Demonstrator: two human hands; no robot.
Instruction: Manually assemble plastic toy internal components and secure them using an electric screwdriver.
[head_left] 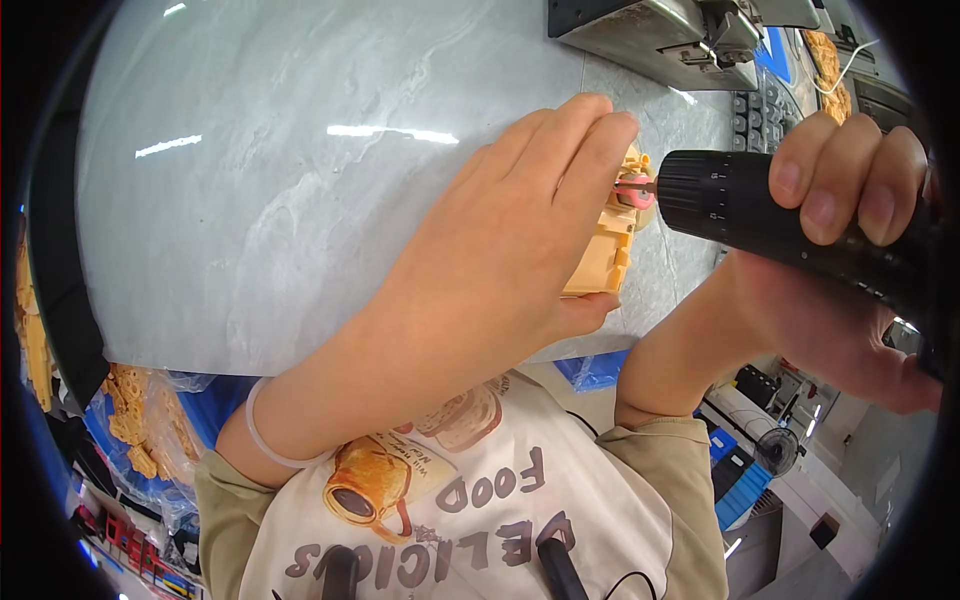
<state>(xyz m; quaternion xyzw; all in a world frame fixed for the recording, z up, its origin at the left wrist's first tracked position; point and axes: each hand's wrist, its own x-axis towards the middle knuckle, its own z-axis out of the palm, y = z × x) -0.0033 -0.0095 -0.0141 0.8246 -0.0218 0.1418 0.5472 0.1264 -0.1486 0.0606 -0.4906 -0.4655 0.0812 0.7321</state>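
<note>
A: We're over a grey, marble-patterned table (250, 250), its top spreading broadly left and ahead of the hands, light streaks shining on it.

B: And the edges?

A: The near edge bends just below the work, with the left forearm lying right across it. The left side curves away, well apart from the hands.

B: Where's the piece?

A: A yellow plastic part (600, 262), close to that near edge, right of the left hand (510, 215). That hand grasps it, fingers along the far side, thumb on the near side, covering much of it.

B: The right hand (825, 310)?

A: Wrapped firmly around a black power driver (740, 200), held nearly level, nose pointing left! Its thin bit (640, 186) reaches over a pink piece (637, 197) at the part; whether they touch, I can't tell.

B: What crowds the space?

A: Ahead, a metal device (655, 45) hems in the far right. A black tray (755, 120) of round shapes sits just beyond the driver.

B: And off the table?

A: Lower left, a plastic bag (135, 420) with yellow pieces; lower right, a small fan (777, 450).
</note>
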